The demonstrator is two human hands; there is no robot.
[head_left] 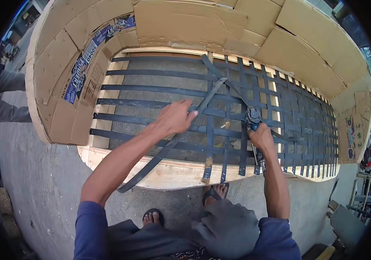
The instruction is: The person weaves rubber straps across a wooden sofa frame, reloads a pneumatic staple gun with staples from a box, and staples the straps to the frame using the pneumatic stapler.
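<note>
Black webbing straps are stretched and woven across a light wooden frame in front of me. My left hand is closed on a loose black strap that slants over the others, its lower end hanging past the near rail. In my right hand is what looks like a staple gun, dark with a bluish body, held above the webbing right of the middle. Small metal staples show at the strap ends on the near rail. The trigger finger is hard to make out.
Cardboard panels line the curved back and sides of the frame. My sandalled feet stand on the concrete floor at the near edge. Another person's legs are at far left. Assorted scrap and a grey box-like piece lie at right.
</note>
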